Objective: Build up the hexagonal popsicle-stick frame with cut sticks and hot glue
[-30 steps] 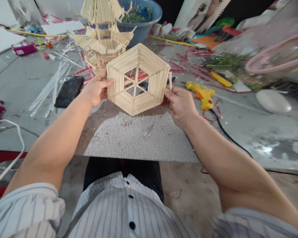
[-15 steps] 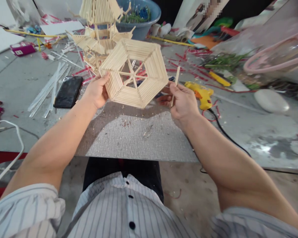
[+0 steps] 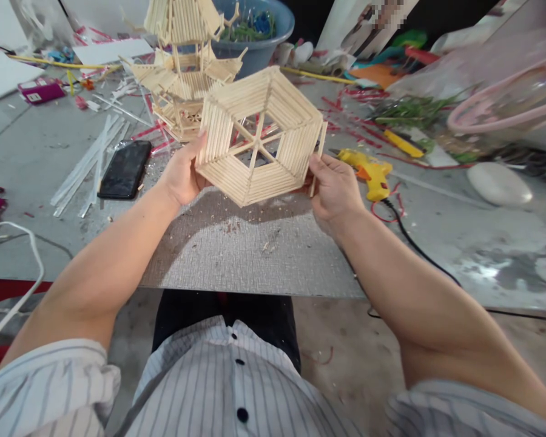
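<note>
Above the table, a hexagonal frame point(image 3: 295, 156) built from thin wooden sticks is held tilted, its spokes meeting in an open middle. My left hand point(image 3: 185, 172) grips its left edge, with the fingers partly hidden behind it. Pinched in my right hand point(image 3: 337, 187) is a single short wooden stick point(image 3: 321, 139), standing nearly upright beside the frame's right corner. The right fingers reach behind that corner and seem to touch it. Behind the frame stands a tiered pagoda model point(image 3: 192, 85) of the same sticks.
A yellow glue gun point(image 3: 368, 173) lies right of my right hand, its black cord running off the table edge. Left are a black phone point(image 3: 125, 170) and clear glue sticks point(image 3: 87, 164). Farther back are a blue basin point(image 3: 255, 51), a yellow cutter point(image 3: 403, 144) and red-white scraps.
The hexagonal frame has turned and shifted slightly right, so its right corner now meets my right hand. My left hand moved right with it. The stick stays in my right hand.
</note>
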`<act>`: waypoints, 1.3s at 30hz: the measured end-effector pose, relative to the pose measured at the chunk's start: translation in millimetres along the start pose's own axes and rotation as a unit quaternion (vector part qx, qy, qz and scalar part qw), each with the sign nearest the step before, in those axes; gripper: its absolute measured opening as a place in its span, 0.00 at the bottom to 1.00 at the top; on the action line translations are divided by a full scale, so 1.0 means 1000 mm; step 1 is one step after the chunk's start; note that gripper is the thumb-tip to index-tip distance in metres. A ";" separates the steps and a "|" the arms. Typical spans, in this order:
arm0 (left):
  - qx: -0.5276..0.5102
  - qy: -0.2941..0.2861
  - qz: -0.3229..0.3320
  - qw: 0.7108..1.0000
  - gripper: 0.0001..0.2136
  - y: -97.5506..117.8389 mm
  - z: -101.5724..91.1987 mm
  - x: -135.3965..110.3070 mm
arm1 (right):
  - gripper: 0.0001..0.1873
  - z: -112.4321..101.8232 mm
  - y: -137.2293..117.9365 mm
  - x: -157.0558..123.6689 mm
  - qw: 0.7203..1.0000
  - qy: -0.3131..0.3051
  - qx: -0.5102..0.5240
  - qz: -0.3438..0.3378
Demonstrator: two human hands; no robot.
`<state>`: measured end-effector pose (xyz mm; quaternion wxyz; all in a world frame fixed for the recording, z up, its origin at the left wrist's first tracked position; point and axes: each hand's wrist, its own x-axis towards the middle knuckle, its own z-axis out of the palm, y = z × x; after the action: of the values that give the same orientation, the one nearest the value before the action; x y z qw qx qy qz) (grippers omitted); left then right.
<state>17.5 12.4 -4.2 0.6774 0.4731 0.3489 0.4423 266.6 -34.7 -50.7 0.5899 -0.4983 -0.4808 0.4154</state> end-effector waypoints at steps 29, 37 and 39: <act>0.009 0.133 -0.030 0.991 0.27 -0.001 -0.006 0.012 | 0.25 0.009 -0.003 -0.011 0.993 -0.039 -0.090 -0.068; 0.009 0.118 -0.041 0.992 0.30 0.003 -0.003 0.009 | 0.25 0.008 0.001 -0.009 0.995 -0.038 -0.079 -0.049; 0.015 0.113 -0.034 0.993 0.30 0.003 -0.003 0.009 | 0.26 0.008 0.001 -0.009 0.995 -0.036 -0.077 -0.050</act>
<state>17.3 22.5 -3.3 0.6414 0.4176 0.4458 0.4642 257.2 -41.8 -53.1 0.5524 -0.5025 -0.5562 0.3648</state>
